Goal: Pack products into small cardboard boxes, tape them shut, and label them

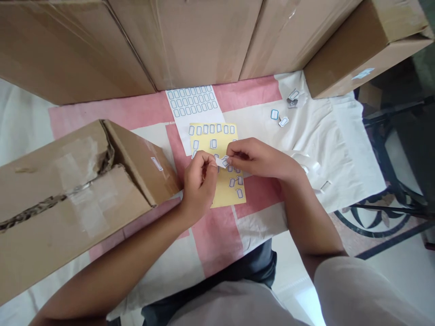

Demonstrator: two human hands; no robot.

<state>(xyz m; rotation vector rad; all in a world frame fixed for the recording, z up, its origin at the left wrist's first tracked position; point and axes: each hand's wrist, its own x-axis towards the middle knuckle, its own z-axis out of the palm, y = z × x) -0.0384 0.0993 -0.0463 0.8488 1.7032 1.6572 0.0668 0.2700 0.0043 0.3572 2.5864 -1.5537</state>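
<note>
Between my two hands is a small white sticker label [223, 161] with a blue outline, apparently on a scrap of backing. My left hand [203, 181] pinches its left end, and the fingertips of my right hand [254, 156] close on its right end. Beneath them lies a yellow sheet [224, 197] bearing several blue-outlined labels, some in a row along its top edge. My hands cover part of this sheet. Just beyond it, partly under the yellow sheet, lies a white sheet [192, 102] printed with rows of the same small outlined labels.
Large cardboard boxes [204, 40] line the far side, and another box [142, 158] stands close by my left arm. Loose label pieces [283, 121] and a crumpled scrap [296, 98] lie at right. A white strip roll [307, 163] sits behind my right wrist on the pink-and-white cloth [217, 244].
</note>
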